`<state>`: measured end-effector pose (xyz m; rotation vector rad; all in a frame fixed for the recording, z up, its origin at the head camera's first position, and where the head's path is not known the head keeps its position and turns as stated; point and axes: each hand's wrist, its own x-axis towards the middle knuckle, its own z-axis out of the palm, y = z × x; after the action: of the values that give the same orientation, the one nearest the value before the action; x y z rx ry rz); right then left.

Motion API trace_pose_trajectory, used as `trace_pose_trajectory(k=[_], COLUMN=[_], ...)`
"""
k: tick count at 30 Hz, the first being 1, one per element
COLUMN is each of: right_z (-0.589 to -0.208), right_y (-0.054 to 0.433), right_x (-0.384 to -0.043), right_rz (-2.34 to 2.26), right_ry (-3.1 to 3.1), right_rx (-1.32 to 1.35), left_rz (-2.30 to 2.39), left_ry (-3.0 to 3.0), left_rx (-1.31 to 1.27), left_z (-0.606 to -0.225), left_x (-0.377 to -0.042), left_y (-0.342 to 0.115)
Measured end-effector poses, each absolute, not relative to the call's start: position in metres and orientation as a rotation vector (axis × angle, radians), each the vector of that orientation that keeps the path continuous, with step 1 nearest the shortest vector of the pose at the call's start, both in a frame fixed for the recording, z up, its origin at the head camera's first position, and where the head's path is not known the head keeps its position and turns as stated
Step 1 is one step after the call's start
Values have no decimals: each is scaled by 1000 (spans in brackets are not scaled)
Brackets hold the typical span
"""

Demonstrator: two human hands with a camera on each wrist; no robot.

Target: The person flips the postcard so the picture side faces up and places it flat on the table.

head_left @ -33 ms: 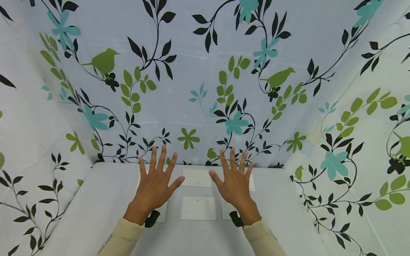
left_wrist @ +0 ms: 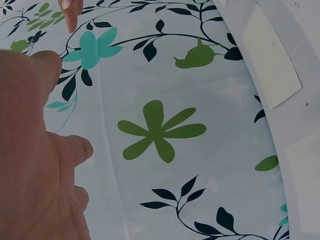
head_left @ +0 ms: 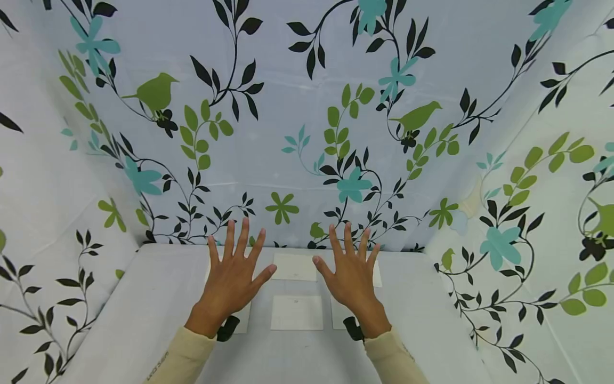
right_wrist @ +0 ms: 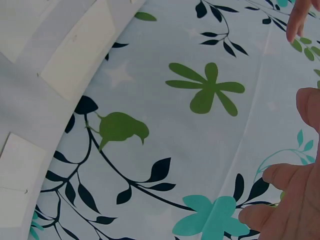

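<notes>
Nothing has visibly moved: left hand (head_left: 227,285) and right hand (head_left: 354,280), fingers apart, flank two white cards (head_left: 297,313).

The space is enclosed on three sides by patterned cloth, with a back panel (head_left: 273,154), a left panel (head_left: 43,186) and a right panel (head_left: 551,330), all printed with dark leafy stems (head_left: 235,48), green birds (head_left: 155,93) and teal flowers (head_left: 352,185) on a pale ground. A plain white surface (head_left: 144,304) is bordered by the back panel along its far edge and flanked by the side panels, while a faint crease is shown down the cloth in the left wrist view. The back panel is tinted a cooler blue-grey, and the right panel is lit more brightly.
</notes>
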<state>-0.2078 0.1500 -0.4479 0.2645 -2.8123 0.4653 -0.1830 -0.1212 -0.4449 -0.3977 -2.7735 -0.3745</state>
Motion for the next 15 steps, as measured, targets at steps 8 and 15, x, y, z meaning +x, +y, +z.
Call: trace_pose_trajectory(k=[8, 15], right_z=[-449, -448], right_y=[153, 159], right_x=[-208, -211], right_rz=[495, 532], right_ry=[-2820, -2808], right_rx=[236, 221], left_rz=[-389, -419], left_ry=[-2780, -2786], left_rx=[-412, -407], left_z=[-446, -447], left_x=[-185, -187], left_y=[-117, -116])
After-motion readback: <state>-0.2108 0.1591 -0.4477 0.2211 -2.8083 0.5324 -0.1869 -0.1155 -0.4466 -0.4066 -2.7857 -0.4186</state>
